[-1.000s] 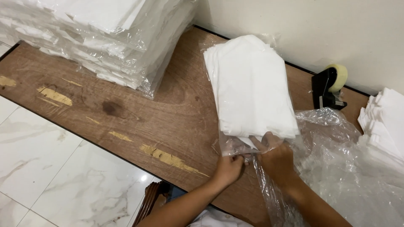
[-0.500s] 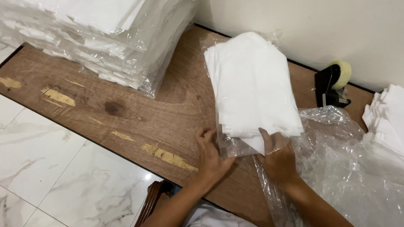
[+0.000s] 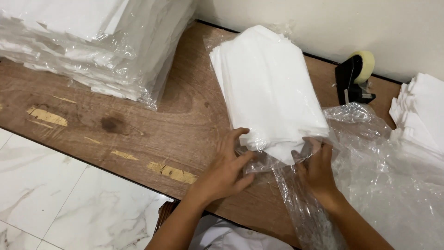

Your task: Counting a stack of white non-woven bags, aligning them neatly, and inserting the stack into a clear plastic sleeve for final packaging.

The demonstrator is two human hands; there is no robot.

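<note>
**Both hands now flat at the near end of the white stack**

A second ago I saw both hands pinched together at the near edge of the stack of white folded sheets (image 3: 270, 88), gathering the clear film there. Half a second ago the left hand had already moved out to the side. Now my left hand (image 3: 226, 169) lies open and flat on the worktop (image 3: 152, 134), its fingers spread and the fingertips touching the near left corner of the stack, pressing the loose film of the clear plastic bag (image 3: 273, 169) down. My right hand (image 3: 317, 169) is also open, fingers up against the near right edge of the stack, with film under the palm. Neither hand grips anything; both only press.

I judge that the pinching is over and the hands are now smoothing the open end of the bag against the stack. The stack itself has not shifted: it lies in the middle of the worktop, its far end near the wall.

A tape dispenser (image 3: 354, 76) stands behind to the right, well apart from the hands. A big pile of wrapped packs (image 3: 92, 46) lies at the far left, and loose crumpled plastic (image 3: 384, 162) just right of my right hand.
</note>
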